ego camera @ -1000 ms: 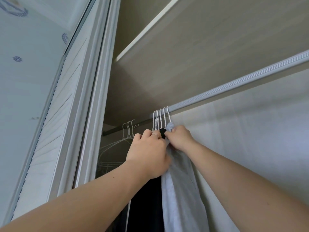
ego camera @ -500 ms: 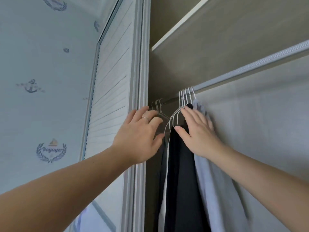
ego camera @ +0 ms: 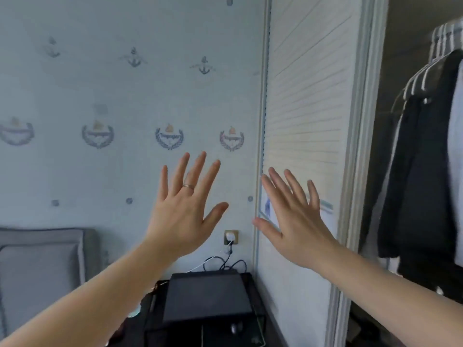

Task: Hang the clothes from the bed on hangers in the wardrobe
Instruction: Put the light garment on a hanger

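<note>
While both hands are held up in front of the camera, nothing is gripped: the left hand (ego camera: pixel 181 216) is spread wide with all fingers fanned and a ring (ego camera: pixel 188 186) seen on one finger, and the right hand (ego camera: pixel 298 221) is likewise splayed and empty. Below the hands a dark box-like unit (ego camera: pixel 205 296) is seen on a low stand, with cables (ego camera: pixel 225 265) running up to a wall socket (ego camera: pixel 231 237). To the right of the right grip, and beyond it, a white louvred wardrobe door (ego camera: pixel 308 121) is seen, and further right again the open wardrobe holds dark garments (ego camera: pixel 421 171) hung on white hangers (ego camera: pixel 421 78); motion blur makes it hard to tell how many pieces hang there. To the lower left of the left grip, a grey padded headboard (ego camera: pixel 42 259) is visible against the patterned wallpaper (ego camera: pixel 100 71), so the bed is judged to lie on that side. No clothes on the bed are shown in this view. Since the next garment is presumed to lie leftward and downward, away from the wardrobe, the left hand is judged the nearer one, and a turn to the left would be called for. How any garment on the bed lies lengthwise cannot be told.
</note>
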